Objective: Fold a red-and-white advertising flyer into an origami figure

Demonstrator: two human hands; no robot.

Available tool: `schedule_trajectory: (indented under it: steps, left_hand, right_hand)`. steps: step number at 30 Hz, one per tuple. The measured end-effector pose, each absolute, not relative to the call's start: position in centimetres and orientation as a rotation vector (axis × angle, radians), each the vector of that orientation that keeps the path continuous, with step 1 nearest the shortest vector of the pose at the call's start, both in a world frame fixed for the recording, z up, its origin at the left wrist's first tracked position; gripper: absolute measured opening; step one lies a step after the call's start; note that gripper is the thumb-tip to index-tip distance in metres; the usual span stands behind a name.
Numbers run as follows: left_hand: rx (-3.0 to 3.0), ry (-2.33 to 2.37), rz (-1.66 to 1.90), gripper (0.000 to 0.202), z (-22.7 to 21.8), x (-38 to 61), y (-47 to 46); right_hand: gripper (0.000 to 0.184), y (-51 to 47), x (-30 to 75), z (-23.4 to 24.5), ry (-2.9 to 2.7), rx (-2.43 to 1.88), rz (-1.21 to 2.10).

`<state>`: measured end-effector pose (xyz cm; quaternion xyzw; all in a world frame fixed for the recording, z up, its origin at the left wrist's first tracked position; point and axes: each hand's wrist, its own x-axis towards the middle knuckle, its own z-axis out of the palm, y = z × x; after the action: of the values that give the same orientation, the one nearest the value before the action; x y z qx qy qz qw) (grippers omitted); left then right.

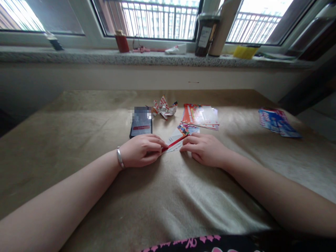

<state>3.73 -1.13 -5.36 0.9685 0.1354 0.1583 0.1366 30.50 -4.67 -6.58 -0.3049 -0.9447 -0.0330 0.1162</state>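
Observation:
A partly folded printed paper sheet (pixel 175 141), white with a red strip and coloured pictures, lies on the table between my two hands. My left hand (pixel 143 149), with a silver bracelet at its wrist, has its fingers closed on the sheet's near left end, at the red strip. On the other side, my right hand (pixel 203 148) rests with bent fingers pressed together on the sheet's right part. Its fingertips lie along the red strip and the near edge. My hands cover both ends of the sheet.
Behind my left hand lies a phone (pixel 141 122), with a crumpled wrapper (pixel 165 107) beside it. A stack of red and white printed sheets (pixel 201 115) is behind my right hand. Blue printed cards (pixel 279 122) lie far right. Jars and small items line the windowsill (pixel 91 57).

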Motion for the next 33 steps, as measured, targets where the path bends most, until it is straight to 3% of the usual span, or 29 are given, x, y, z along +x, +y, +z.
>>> schedule_trajectory:
  steps: [13,24,27,33]
  left_hand:
    - [2.835,0.465,0.437,0.022,-5.3,4.3,-2.2]
    - [2.862,0.51,0.427,0.024,-6.0,5.0,-2.7]
    - [2.851,0.558,0.432,0.033,-5.9,5.0,-2.8]
    - [2.893,0.743,0.257,0.07,-6.5,4.9,-2.8]
  right_hand:
    - [0.022,-3.8,31.7,-6.7,-2.669,-1.026,-0.164]
    - [0.025,-3.5,31.1,-6.8,-2.551,-1.132,-0.037]
    - [0.025,-3.5,31.0,-6.8,-2.542,-1.1,0.029]
    - [0.026,-3.5,31.0,-7.2,-2.546,-1.037,0.152]
